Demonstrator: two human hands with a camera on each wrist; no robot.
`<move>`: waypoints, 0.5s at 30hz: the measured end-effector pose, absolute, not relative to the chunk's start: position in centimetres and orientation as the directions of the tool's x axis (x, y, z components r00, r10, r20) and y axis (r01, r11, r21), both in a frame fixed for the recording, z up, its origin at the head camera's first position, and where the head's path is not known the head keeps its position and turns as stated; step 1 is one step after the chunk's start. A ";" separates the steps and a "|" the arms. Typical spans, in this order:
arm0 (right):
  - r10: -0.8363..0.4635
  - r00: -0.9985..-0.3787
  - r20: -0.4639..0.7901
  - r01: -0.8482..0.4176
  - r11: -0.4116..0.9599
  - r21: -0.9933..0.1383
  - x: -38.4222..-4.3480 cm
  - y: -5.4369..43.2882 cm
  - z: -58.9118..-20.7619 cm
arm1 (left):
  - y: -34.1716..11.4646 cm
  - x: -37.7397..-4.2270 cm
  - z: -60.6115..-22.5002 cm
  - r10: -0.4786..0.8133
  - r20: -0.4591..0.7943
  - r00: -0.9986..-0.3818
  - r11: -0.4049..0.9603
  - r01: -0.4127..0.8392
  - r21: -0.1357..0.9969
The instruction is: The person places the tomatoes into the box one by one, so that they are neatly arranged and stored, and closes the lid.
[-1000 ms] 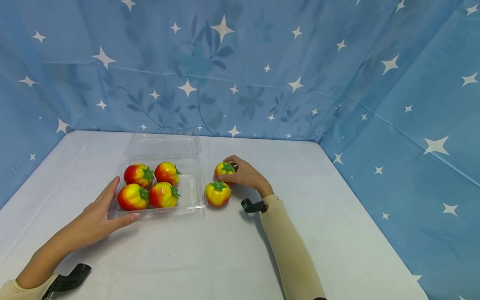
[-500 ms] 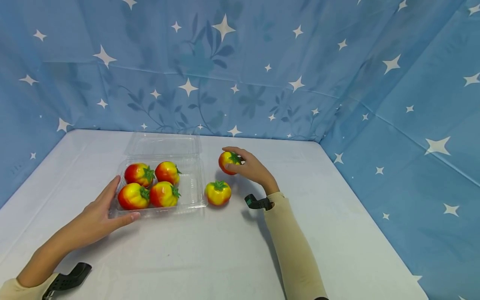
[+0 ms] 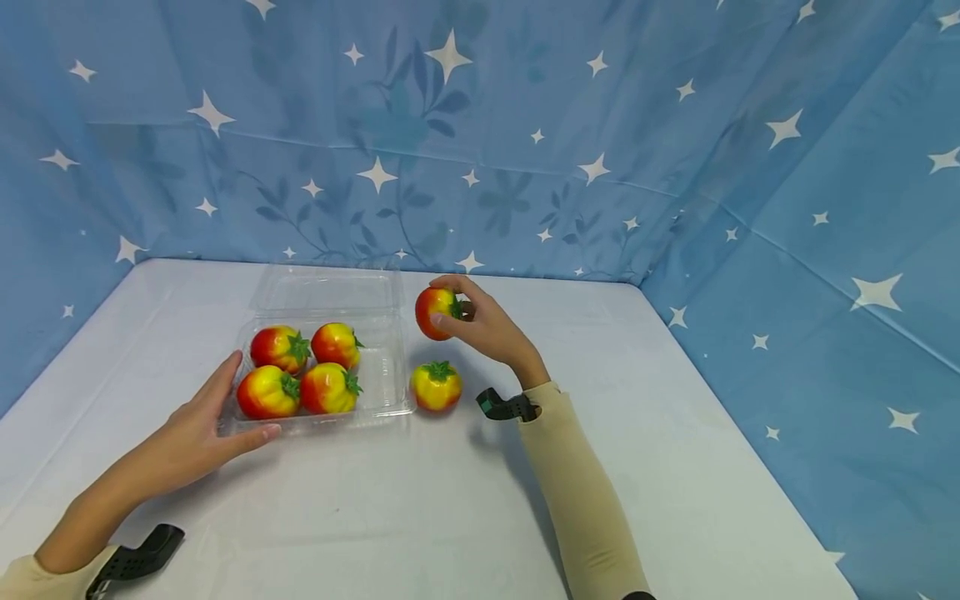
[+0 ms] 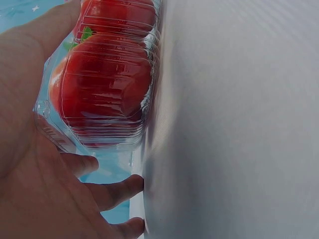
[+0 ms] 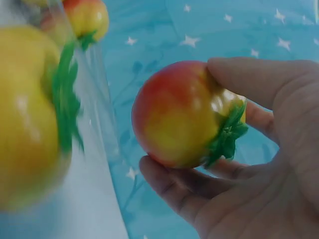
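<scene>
My right hand (image 3: pixel 491 329) grips a red and yellow tomato (image 5: pixel 174 117) with a green leafy top, thumb on one side and fingers on the other. The tomato is up off the table, to the right of the clear plastic box (image 3: pixel 386 371). Another tomato (image 3: pixel 437 387) sits on the table just outside the box's right wall. Several similar tomatoes (image 3: pixel 330 389) lie in the box's left and middle part. My left hand (image 3: pixel 191 433) rests at the box's near left corner with thumb and fingers spread; its fingertips (image 4: pixel 132 184) reach down near the tabletop.
The box's clear lid (image 3: pixel 326 289) lies folded back behind it. A white cloth covers the table (image 3: pixel 675 467). Blue curtains (image 3: pixel 525 125) with white stars stand along the back and right edges.
My right hand has lifted the far tomato off the table and carried it up, first slightly right and then left. The left hand and box have stayed put.
</scene>
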State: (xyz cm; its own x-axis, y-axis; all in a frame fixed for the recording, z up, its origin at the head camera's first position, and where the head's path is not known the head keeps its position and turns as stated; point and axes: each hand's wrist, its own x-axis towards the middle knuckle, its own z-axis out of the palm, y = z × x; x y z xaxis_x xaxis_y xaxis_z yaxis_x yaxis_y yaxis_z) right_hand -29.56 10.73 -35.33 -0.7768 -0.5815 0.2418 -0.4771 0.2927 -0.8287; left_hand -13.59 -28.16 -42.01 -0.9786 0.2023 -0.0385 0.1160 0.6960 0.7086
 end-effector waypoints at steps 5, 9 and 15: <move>-0.592 -0.760 0.269 -0.472 0.218 -0.854 -28.7 8.9 -35.0 | -28.2 -13.6 -42.0 0.199 -0.039 -0.979 0.700 0.114 0.705; -0.600 -0.738 0.308 -0.530 0.234 -0.815 -28.1 7.2 -35.2 | -28.2 -13.6 -42.1 0.198 -0.039 -0.979 0.701 0.114 0.704; -0.626 -0.715 0.311 -0.586 0.295 -0.755 -27.6 5.3 -35.7 | -28.1 -13.7 -42.0 0.205 -0.032 -0.978 0.695 0.122 0.709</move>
State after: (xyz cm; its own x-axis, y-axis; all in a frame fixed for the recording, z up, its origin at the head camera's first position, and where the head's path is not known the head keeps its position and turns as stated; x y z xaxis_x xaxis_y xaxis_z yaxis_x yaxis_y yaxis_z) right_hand -27.62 5.31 -35.71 -0.7155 -0.6257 0.3108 -0.5857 0.2946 -0.7551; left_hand -13.75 -28.13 -42.04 -0.9783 0.2046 -0.0318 0.1223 0.6950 0.7086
